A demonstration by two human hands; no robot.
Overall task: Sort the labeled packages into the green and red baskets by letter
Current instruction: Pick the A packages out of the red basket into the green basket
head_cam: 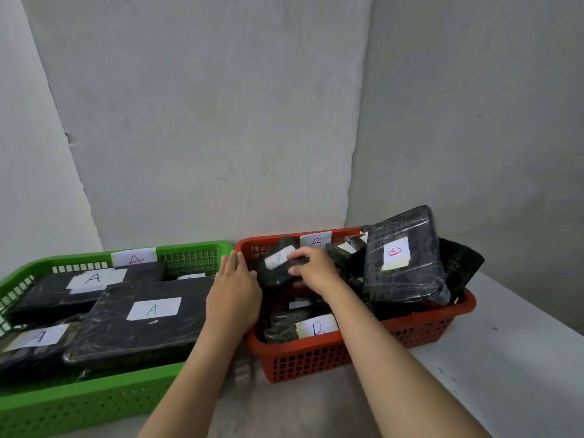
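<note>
A green basket [94,403] on the left holds several black wrapped packages with white "A" labels, the largest one [142,327] in front. To its right stands a red basket [316,355] piled with black packages labelled "B"; a big one [401,257] leans upright at its right side. My right hand [316,267] grips a small black package [278,263] with a white label over the red basket's back left part. With straight fingers, my left hand [234,292] lies flat against the left side of that package, above the gap between the baskets.
Both baskets stand on a grey surface [521,343] whose bare part runs to the right and front. A grey wall rises close behind. White "A" [134,257] and "B" [316,240] tags mark the baskets' back rims.
</note>
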